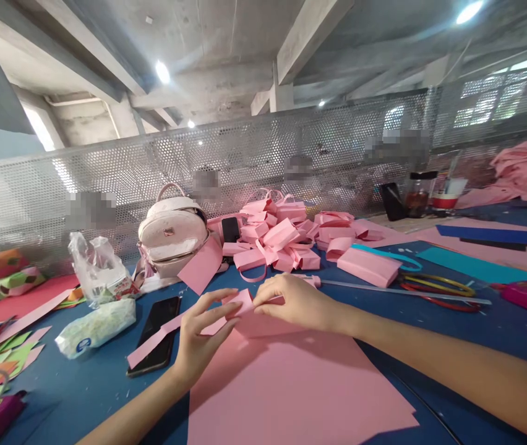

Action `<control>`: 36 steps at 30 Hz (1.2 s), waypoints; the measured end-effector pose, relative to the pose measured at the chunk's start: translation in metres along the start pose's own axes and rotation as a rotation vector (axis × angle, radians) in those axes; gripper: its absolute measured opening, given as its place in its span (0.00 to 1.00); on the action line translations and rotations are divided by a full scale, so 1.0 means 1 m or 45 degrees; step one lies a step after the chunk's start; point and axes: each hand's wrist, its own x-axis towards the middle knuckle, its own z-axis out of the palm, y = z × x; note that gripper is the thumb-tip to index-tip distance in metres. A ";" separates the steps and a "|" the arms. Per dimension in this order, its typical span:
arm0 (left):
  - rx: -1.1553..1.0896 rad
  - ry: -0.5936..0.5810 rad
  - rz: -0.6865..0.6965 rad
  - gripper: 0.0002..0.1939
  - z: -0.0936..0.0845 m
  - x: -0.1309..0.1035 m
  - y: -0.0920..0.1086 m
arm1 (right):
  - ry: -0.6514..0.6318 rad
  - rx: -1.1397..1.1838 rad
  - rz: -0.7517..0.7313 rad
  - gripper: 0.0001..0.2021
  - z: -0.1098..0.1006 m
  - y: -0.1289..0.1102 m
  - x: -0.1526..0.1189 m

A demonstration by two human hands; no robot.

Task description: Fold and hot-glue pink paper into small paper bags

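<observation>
My left hand (203, 330) is closed on a folded pink paper strip (151, 346), its long tail hanging out to the left over a black phone (158, 318). Thumb and fingers of my right hand (294, 301) pinch the same paper at its upper right. Between the two sets of fingertips a raised pink fold shows; the rest of the fold is hidden by my fingers. Both hands hover over a stack of large pink paper sheets (291, 389) on the blue table.
Behind my hands lies a heap of folded pink paper boxes (282, 235), with a white backpack (173, 232) to its left. A tissue pack (96, 327) and plastic bag (99, 266) sit left. Rightward are a pink-and-blue paper piece (370, 264) and scissors (444, 290). Perforated metal panels (245, 148) stand behind.
</observation>
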 end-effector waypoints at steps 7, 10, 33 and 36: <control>0.017 0.032 -0.047 0.13 0.001 0.000 0.000 | 0.177 -0.050 -0.037 0.05 0.008 0.001 0.001; 0.015 0.046 -0.091 0.09 0.000 0.001 0.002 | 0.225 -0.089 -0.101 0.05 0.006 0.001 0.002; -0.195 -0.103 -0.480 0.23 0.002 -0.001 0.003 | 0.293 0.009 -0.236 0.05 0.004 0.014 0.008; -0.231 -0.084 -0.489 0.25 0.003 -0.002 0.000 | 0.291 0.120 -0.169 0.04 0.005 0.012 0.009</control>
